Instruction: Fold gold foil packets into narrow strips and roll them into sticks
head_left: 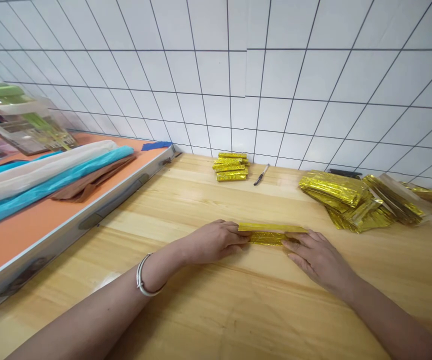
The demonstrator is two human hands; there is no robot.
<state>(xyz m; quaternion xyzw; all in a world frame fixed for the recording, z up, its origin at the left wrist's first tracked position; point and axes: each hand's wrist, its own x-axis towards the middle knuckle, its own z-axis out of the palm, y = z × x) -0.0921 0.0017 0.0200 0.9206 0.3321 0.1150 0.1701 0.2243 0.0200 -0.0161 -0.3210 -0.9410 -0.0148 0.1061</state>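
A gold foil piece lies on the wooden table between my hands, with its far edge raised along a fold. At its left end, my left hand grips it with fingers closed on the foil. The other end is held by my right hand, thumb and fingers pressed around it. Part of each end is hidden under the fingers. Beyond my hands sits a small stack of folded gold foil, and a pen lies just right of that stack.
A larger pile of gold foil packs lies at the right, with a dark object behind it. At left, an orange board carries rolled blue paper, brown paper and a green-lidded bottle. A tiled wall stands behind.
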